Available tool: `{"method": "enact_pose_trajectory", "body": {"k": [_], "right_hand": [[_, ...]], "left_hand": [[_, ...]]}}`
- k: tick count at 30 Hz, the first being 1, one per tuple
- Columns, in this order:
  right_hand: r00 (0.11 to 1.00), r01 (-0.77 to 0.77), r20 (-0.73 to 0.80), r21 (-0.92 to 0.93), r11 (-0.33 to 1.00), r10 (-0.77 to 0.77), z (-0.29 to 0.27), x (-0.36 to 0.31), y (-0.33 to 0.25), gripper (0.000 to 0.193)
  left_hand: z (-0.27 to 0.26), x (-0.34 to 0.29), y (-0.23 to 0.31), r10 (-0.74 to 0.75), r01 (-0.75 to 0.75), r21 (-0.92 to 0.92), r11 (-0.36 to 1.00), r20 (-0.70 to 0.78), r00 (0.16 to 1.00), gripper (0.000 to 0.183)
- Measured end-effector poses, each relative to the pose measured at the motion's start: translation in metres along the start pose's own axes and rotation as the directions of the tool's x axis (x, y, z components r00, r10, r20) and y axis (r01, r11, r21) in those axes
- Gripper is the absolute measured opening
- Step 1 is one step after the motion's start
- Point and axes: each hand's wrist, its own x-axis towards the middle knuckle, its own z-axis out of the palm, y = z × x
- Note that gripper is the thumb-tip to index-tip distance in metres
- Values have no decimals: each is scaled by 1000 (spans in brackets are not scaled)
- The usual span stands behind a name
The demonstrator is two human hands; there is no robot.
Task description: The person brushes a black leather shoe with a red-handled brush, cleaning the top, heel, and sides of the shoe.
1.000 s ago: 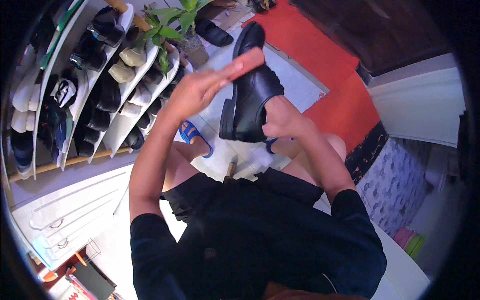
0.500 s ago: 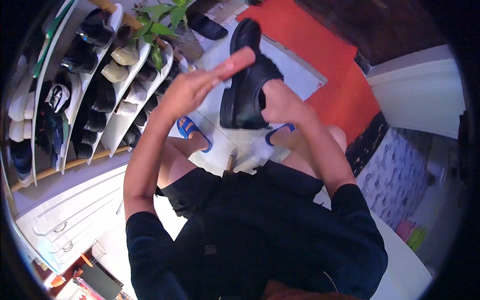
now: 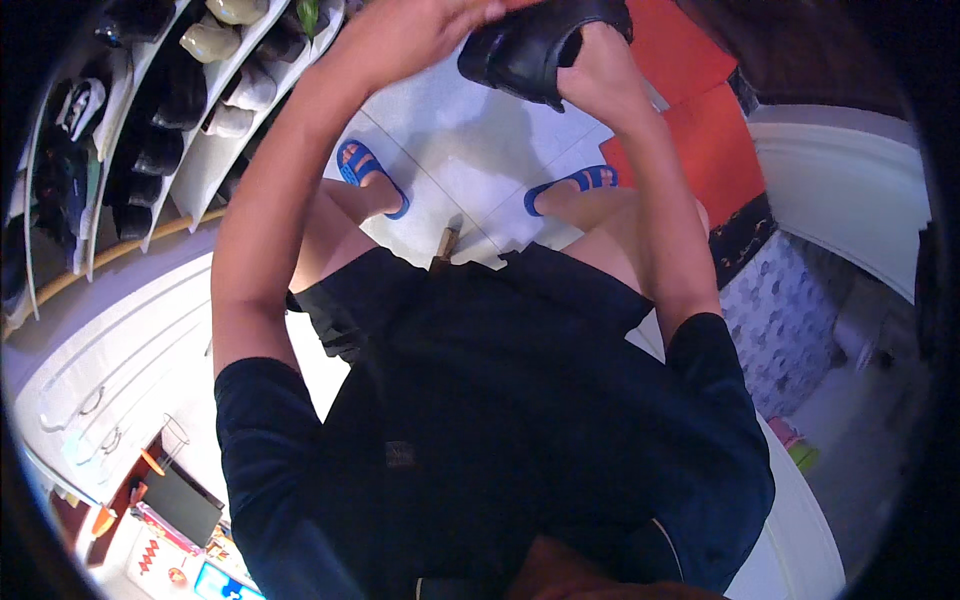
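Note:
Up at the top edge, a black shoe hangs over the floor, its toe end cut off by the picture. My right hand reaches into the shoe's opening and holds it from inside, with the fingers hidden. My left hand is beside the shoe on its left, partly out of the picture. At its fingertips shows a sliver of the pinkish-red block, seen more fully half a second ago as long and flat with a pale underside.
At the left, a white slanted shoe rack holds several shoes. Blue strapped sandals are on my feet. A wooden-handled thing stands between my legs. A red mat lies at the right, by a white panel.
The whole scene has shifted upward in the picture. The shoe and both hands rose further, so the shoe's toe and much of the pinkish-red block are now cut off.

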Motion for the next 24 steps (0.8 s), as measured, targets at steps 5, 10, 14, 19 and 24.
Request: {"method": "enact_pose_trajectory", "body": {"k": [5,10,14,19,24], "right_hand": [[927,-361,-312,-583,728,209,-10,-12,59,35],[894,-381,-413,-494,782,175,-4,1,41,31],[874,-419,-379,-267,868,305,3,10,8,31],[712,-503,-672,-285,816,204,-7,15,44,37],[731,65,-601,533,844,323,-14,15,108,40]], "left_hand": [[9,-14,9,-5,5,-58,998,-13,1000,36],[26,-27,24,-181,179,-33,983,-58,982,39],[24,-8,31,-175,160,-137,978,-110,978,43],[41,-39,18,-269,264,-50,963,-147,952,45],[89,-19,51,-176,53,-240,969,-529,830,46]]}}
